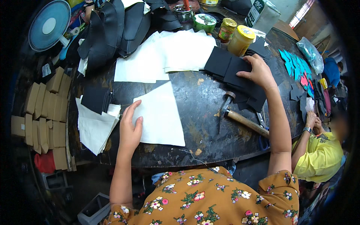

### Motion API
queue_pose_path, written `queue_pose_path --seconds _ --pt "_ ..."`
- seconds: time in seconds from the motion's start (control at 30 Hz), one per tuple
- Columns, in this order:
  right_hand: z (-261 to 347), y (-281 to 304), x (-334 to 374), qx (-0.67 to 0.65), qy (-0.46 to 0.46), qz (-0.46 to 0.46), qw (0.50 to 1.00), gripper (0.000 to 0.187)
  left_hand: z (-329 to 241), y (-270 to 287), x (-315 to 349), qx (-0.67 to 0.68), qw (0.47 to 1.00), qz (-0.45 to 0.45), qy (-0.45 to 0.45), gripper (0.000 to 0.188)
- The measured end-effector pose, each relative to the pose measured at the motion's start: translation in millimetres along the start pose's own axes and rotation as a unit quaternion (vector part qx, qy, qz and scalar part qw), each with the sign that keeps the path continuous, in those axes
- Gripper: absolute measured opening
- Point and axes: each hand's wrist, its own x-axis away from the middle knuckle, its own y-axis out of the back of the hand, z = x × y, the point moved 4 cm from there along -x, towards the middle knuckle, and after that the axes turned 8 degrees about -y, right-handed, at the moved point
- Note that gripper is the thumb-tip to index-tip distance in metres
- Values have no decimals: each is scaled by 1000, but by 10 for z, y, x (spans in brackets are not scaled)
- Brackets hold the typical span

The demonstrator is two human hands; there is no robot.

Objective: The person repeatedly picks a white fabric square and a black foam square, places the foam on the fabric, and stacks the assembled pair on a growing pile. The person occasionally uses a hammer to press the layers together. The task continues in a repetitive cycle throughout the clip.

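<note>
A white fabric sheet [161, 116] lies flat on the dark table in front of me. My left hand [131, 125] rests at its left edge, thumb and fingers apart. To the right, my right hand [258, 71] has its thumb and fingers on the top black piece [237, 68] of a spread pile, gripping that piece near its right edge. More black pieces [247, 93] fan out beneath. Left of my left hand, a small stack of black pieces [95, 99] sits on folded white cloth pieces [93, 131].
A hammer [245, 123] and blue-handled scissors [263, 142] lie near the right front edge. White sheets [183, 50], jars [241, 41] and black shaped parts [135, 28] stand farther back. A fan [49, 26] is far left. Another person [318, 153] works at right.
</note>
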Motion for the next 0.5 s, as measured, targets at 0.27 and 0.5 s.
queue_pose_path --seconds 0.27,0.5 --pt "-17 -111 -59 4 -13 -26 1000 59 -160 59 89 -193 977 -35 -83 66" --pt "-297 -286 -76 -113 -54 -4 992 36 -289 -580 40 -176 967 74 -166 69"
